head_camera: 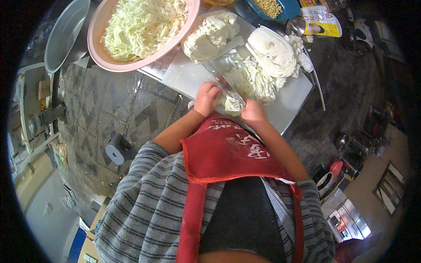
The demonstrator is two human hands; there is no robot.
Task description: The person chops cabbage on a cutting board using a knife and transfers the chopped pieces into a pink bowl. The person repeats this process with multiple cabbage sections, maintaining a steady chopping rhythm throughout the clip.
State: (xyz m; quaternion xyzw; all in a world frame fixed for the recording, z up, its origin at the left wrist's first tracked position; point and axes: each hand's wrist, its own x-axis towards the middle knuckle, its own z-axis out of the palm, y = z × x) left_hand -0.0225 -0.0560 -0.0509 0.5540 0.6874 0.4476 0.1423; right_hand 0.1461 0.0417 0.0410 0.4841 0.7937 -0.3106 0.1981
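My right hand (255, 113) grips the handle of a long kitchen knife (224, 83). The blade slants away to the upper left across a white cutting board (291, 100). Just left of the blade is my left hand (207, 98), fingers curled by the cut cabbage; what lies under the fingertips is hidden. A small leafy cabbage piece (233, 105) sits between my hands. Sliced napa cabbage (258, 82) spreads to the right of the knife. Beyond it lie a cut napa cabbage (274, 52) and a second large cabbage piece (209, 41).
Shredded cabbage (141, 29) fills a pink basin (93, 49) at the board's far left, beside a metal basin (49, 54). At the back stand a blue container (292, 11) of yellowish beans and a printed pouch (324, 24). A long-handled metal ladle (295, 27) lies right of the board.
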